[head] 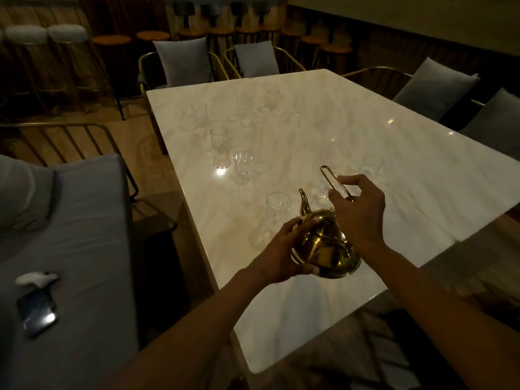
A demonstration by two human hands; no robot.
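Observation:
A shiny gold teapot [326, 246] is held tilted above the white marble table [365, 153], its spout pointing up and away toward a clear glass [277, 208]. My left hand [281, 254] cups the pot's body, fingers curled round its left side and thumb under it. My right hand [357, 209] grips the tall thin wire handle [333, 181]. Another clear glass [323, 190] stands partly hidden behind that handle and hand.
Several more clear glasses stand on the table, among them a tall glass [219, 147] and a short glass [243, 166]. A grey bench [70, 249] at the left bears a phone [36, 311]. Cushioned chairs [183, 63] ring the table; stools stand behind.

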